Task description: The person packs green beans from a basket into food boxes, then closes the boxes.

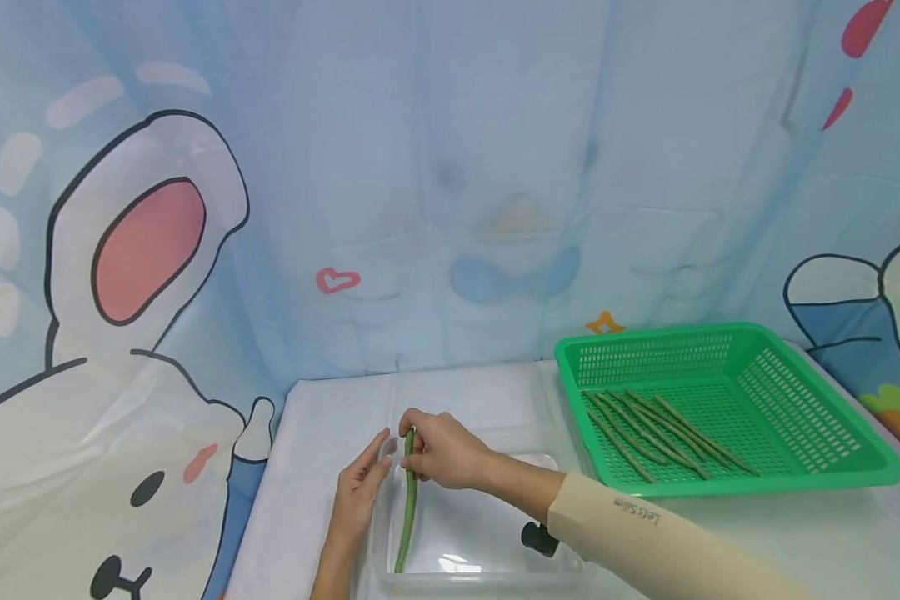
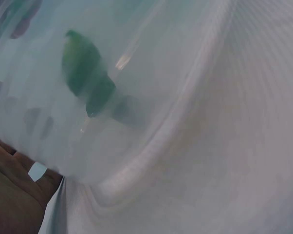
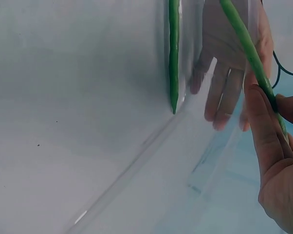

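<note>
My right hand pinches a green bean near its upper end, over the left side of a clear plastic box. In the right wrist view, the thumb and fingers of this hand hold the bean at a slant. Another green bean lies inside the box along its wall. My left hand is at the outside of the box's left wall, fingers extended. Through the clear wall, its fingers look straight. Only part of the left hand shows in the left wrist view.
A green plastic basket with several green beans stands to the right of the box. A white cloth covers the table. Behind it hangs a printed blue curtain. A black wrist camera sits below the right sleeve.
</note>
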A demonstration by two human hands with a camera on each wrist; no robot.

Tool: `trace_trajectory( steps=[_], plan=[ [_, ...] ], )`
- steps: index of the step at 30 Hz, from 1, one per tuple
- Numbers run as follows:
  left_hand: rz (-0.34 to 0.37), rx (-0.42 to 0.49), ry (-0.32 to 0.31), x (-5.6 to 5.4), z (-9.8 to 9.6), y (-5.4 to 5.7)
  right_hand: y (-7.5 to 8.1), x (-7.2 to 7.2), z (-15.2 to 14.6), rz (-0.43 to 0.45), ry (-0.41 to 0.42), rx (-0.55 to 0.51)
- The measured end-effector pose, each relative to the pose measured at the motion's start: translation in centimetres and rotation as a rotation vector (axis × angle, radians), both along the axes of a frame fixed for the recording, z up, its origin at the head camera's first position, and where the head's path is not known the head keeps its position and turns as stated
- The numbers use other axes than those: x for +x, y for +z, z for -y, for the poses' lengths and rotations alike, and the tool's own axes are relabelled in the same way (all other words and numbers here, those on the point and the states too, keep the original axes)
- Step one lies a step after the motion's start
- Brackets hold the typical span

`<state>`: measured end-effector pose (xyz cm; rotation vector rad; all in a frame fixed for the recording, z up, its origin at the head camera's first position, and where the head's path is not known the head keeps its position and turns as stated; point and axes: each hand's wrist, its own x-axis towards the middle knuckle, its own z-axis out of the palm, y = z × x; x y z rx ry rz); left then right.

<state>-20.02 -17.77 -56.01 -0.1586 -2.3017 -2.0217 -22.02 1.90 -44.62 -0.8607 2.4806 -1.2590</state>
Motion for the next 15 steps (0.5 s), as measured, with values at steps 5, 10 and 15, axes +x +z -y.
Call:
trace_trajectory(
  steps=[5,10,15],
  plan=[
    [0.006,-0.036,0.035,0.1,-0.1,0.2,-0.5,0.2,0.1,-0.007,0.020,0.027],
    [0.026,-0.046,0.049,0.1,-0.2,0.3,-1.2,0.1,0.1,-0.018,0.039,0.060],
    [-0.011,-0.023,0.016,0.0,-0.1,0.2,-1.9,-0.1,0.0,-0.030,0.053,0.114]
  ],
)
